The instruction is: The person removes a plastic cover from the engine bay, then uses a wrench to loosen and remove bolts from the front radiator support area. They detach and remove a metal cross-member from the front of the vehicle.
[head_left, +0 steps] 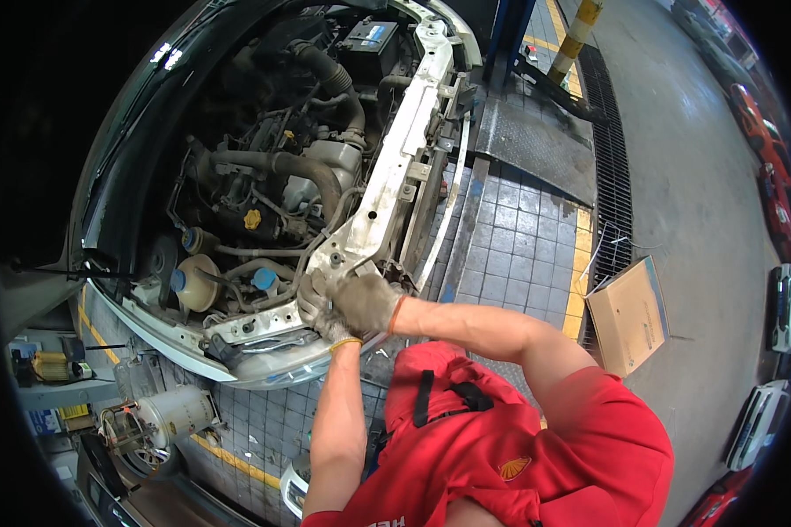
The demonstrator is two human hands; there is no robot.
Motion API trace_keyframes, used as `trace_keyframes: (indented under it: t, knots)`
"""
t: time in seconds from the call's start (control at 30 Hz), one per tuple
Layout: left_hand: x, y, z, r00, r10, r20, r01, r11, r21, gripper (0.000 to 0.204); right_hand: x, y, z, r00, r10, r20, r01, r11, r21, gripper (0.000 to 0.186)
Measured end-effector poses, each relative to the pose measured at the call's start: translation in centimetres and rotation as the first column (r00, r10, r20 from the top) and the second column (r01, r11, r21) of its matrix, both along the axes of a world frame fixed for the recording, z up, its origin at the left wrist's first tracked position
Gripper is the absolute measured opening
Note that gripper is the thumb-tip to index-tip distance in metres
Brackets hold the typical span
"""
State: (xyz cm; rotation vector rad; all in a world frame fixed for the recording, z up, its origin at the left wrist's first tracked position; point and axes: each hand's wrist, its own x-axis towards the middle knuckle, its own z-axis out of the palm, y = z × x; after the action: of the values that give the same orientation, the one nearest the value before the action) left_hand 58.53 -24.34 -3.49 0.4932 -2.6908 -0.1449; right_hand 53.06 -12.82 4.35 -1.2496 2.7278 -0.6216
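Both my hands wear grey-white work gloves and meet at the near corner of a car's bare front crossmember (360,233), above the headlight area. My left hand (322,314), yellow at the cuff, has its fingers curled in at the metal; what they hold is hidden. Pressed close beside it, my right hand (366,303), with an orange cuff, partly covers the left and is smeared by motion, so its fingers cannot be made out. Nearest to them in the engine bay are a blue reservoir cap (264,279) and a hose running along the crossmember.
The open engine bay holds a battery (365,48), a cream coolant tank (195,285) and several hoses. A cardboard box (628,316) stands right of me by a floor grate (613,167). A lift post (511,44) rises beyond the car. Workshop equipment (163,417) stands at lower left.
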Motion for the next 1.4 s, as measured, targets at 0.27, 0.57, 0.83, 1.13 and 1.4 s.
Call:
trace_keyframes:
  t: [0.27,0.57,0.83,1.13,1.4]
  knots:
    - [-0.8,0.7,-0.2,0.989,0.137,0.059,-0.139,0.99,0.037,0.072,-6.7,2.0,-1.1,0.843,-0.207,0.496,0.232,0.973,0.012,0.047]
    - [-0.4,-0.1,-0.7,0.994,0.027,-0.102,-0.038,0.993,-0.113,0.064,-0.9,0.1,1.1,0.981,0.042,0.19,-0.067,0.989,0.13,0.035]
    - [-0.9,-0.5,-2.2,0.991,0.08,-0.112,-0.093,0.989,-0.116,0.065,0.1,0.7,-0.4,0.987,-0.02,0.157,0.017,1.0,0.019,0.028]
    - [-0.6,0.5,-0.7,0.993,0.116,0.008,-0.116,0.991,0.063,0.055,-5.7,1.0,-1.0,0.738,-0.366,0.567,0.438,0.899,0.01,0.059]
    - [-0.7,-0.2,-1.4,0.993,0.085,-0.086,-0.09,0.994,-0.058,0.048,0.0,0.6,-0.2,0.996,-0.011,0.087,0.012,1.0,-0.01,0.029]
